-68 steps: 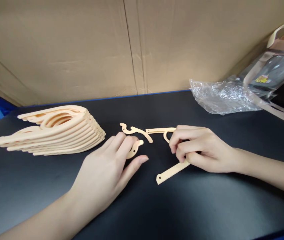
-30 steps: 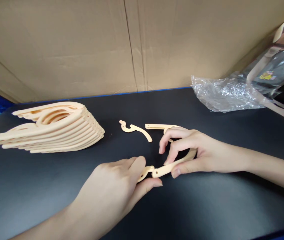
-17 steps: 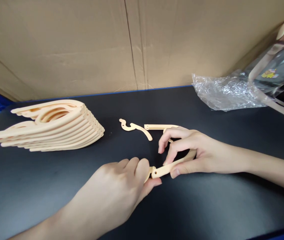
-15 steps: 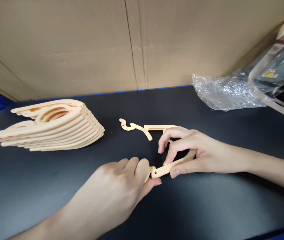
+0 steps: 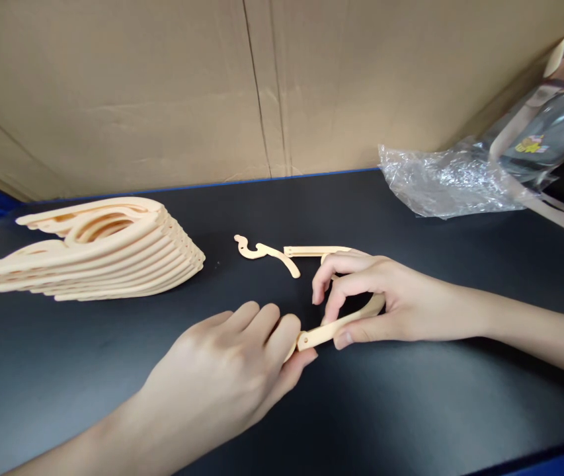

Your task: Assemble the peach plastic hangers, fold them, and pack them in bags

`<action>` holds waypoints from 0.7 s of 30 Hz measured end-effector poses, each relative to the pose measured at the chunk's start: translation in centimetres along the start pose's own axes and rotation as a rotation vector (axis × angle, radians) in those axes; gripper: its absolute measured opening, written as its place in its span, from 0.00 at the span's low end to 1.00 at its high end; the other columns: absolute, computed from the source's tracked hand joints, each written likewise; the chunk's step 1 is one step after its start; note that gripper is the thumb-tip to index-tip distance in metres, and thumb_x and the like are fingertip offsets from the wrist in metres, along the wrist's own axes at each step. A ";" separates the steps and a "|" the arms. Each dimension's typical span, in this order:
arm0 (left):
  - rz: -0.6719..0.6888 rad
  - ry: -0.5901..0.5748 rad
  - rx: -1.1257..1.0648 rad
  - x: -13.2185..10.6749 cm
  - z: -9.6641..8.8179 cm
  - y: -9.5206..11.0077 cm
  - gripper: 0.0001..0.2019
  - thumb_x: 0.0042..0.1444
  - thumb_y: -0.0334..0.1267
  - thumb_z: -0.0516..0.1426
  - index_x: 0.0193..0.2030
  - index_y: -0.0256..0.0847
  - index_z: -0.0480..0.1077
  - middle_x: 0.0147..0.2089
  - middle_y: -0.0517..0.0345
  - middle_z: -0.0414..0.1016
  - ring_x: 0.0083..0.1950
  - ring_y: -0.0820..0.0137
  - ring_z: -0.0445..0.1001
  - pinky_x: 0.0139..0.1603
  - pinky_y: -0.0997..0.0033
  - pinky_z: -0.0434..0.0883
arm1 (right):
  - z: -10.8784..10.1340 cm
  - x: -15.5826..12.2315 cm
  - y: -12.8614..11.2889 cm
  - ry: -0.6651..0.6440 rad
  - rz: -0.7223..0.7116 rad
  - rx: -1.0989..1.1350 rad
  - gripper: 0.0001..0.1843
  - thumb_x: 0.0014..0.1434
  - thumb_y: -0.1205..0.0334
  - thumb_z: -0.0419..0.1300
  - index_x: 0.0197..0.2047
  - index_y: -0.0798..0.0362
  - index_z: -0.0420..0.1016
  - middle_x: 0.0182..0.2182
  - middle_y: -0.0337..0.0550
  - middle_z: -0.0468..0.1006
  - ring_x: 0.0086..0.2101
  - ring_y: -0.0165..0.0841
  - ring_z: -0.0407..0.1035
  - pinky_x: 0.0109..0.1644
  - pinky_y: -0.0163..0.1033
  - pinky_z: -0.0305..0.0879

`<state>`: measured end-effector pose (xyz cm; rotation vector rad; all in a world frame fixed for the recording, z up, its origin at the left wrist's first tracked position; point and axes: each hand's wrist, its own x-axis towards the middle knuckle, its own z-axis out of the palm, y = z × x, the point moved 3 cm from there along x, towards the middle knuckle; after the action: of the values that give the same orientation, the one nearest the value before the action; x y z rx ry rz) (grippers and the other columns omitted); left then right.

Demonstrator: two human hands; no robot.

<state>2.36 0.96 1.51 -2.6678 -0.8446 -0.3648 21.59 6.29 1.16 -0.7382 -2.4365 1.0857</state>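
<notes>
My right hand (image 5: 385,291) grips a curved cream plastic hanger arm (image 5: 334,328) between thumb and fingers; a round hole shows near its left end. My left hand (image 5: 232,370) is closed around another cream hanger piece (image 5: 290,350), mostly covered by the fingers. The two pieces meet end to end just beside my left thumb. Beyond the hands lies a loose hanger hook piece (image 5: 266,251) with an S-shaped curve. Next to it rests another grooved hanger arm (image 5: 311,251), its right part hidden behind my right hand.
A stack of folded cream hangers (image 5: 127,258) sits at the left of the black table (image 5: 371,410). A crumpled clear plastic bag (image 5: 440,182) and a transparent bag with a pale strap (image 5: 544,145) lie at the right. Cardboard (image 5: 162,86) stands along the back.
The gap between the two hanger pieces at my left thumb has narrowed, and the left fingers now cover more of the joint. The whole view has shifted slightly.
</notes>
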 end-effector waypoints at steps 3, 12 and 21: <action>-0.025 -0.008 -0.119 -0.1 0.4 -0.1 0.12 0.67 0.36 0.47 0.30 0.42 0.61 0.25 0.63 0.62 0.25 0.69 0.62 0.24 0.67 0.54 | 0.0 0.0 0.0 0.002 -0.007 -0.003 0.10 0.56 0.54 0.68 0.36 0.51 0.79 0.45 0.40 0.74 0.54 0.35 0.64 0.59 0.42 0.57; -0.029 -0.052 -0.075 0.0 0.3 0.3 0.11 0.68 0.36 0.46 0.32 0.42 0.61 0.28 0.60 0.61 0.30 0.65 0.60 0.26 0.66 0.53 | -0.2 0.1 0.3 -0.013 0.002 0.039 0.05 0.54 0.61 0.69 0.35 0.50 0.79 0.45 0.37 0.74 0.52 0.34 0.65 0.58 0.42 0.59; -0.042 -0.070 -0.129 -0.3 0.6 0.2 0.09 0.65 0.35 0.47 0.32 0.42 0.59 0.28 0.60 0.60 0.29 0.66 0.58 0.26 0.66 0.52 | -0.1 0.0 0.2 0.000 -0.020 0.020 0.07 0.55 0.57 0.69 0.36 0.50 0.79 0.45 0.39 0.74 0.52 0.35 0.66 0.57 0.42 0.61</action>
<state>2.31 0.85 0.83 -2.7999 -0.9282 -0.3483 21.76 6.46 1.04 -0.7065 -2.4237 1.1010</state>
